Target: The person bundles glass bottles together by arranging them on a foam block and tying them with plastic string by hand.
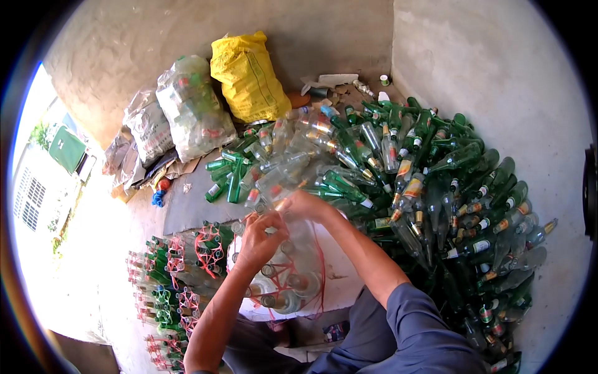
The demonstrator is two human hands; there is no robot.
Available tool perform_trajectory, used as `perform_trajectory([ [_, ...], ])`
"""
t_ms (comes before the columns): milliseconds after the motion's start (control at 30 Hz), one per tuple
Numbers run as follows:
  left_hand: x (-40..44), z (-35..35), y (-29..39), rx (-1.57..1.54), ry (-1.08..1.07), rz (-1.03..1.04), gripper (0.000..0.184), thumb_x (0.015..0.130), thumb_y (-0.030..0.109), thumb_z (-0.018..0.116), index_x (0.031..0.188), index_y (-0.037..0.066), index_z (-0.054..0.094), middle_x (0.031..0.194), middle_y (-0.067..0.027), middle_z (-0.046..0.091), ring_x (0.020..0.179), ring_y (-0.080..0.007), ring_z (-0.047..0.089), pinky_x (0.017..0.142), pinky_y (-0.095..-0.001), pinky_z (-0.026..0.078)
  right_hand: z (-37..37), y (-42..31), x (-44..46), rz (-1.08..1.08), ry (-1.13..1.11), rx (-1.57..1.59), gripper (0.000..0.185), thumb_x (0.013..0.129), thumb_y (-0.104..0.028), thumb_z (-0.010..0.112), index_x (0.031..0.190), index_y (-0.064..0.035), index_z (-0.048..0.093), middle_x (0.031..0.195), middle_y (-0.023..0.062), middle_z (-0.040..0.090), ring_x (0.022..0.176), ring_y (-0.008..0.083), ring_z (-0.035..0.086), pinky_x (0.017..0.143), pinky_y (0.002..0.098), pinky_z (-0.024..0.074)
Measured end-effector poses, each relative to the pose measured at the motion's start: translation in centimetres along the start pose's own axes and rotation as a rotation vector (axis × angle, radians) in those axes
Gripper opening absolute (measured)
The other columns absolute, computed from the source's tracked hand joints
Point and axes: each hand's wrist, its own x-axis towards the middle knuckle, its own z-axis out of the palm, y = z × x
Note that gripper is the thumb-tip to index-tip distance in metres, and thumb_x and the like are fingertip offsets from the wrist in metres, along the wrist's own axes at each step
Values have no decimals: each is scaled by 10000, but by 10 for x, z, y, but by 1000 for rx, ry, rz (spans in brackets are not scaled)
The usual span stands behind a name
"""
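While clear bottles (304, 284) stand grouped on the white surface (341, 265), laced with red string (323, 274), the left hand (260, 239) curls partly closed over them, beside the blurred right hand (303, 206); how far the latter opens, and what either grips, cannot be told.

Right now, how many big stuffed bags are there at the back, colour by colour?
Yellow sack: 1
Clear plastic bag: 1
Whitish printed sack: 1
Total: 3
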Motion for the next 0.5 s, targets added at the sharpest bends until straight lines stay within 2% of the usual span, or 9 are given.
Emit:
perform_trajectory([
  [100, -3, 0, 13, 196, 112, 176, 128, 793, 144, 700, 858, 37, 673, 904, -98, 689, 970, -291, 612, 909, -388, 467, 1, -3, -5, 48, 48, 19, 256, 730, -265, 863, 717, -34, 755, 649, -47, 620, 616, 41, 514, 560, 247, 413],
  [200, -11, 1, 30, 245, 230, 124, 106, 791, 127, 700, 851, 42, 676, 895, -108, 693, 926, -298, 607, 871, -394, 483, 6, -13, -11, 20, 71, 50, 282, 751, -288, 873, 726, -31, 758, 659, -61, 610, 621, 34, 503, 558, 242, 404],
  [500, -30, -2, 49, 458, 415, 219, 104, 766, 48, 707, 866, 66, 688, 814, -71, 685, 868, -285, 596, 809, -416, 483, 6, -20, -21, 63, 137, 58, 318, 800, -313, 852, 804, -3, 782, 678, -64, 611, 646, 31, 490, 570, 246, 422],
])
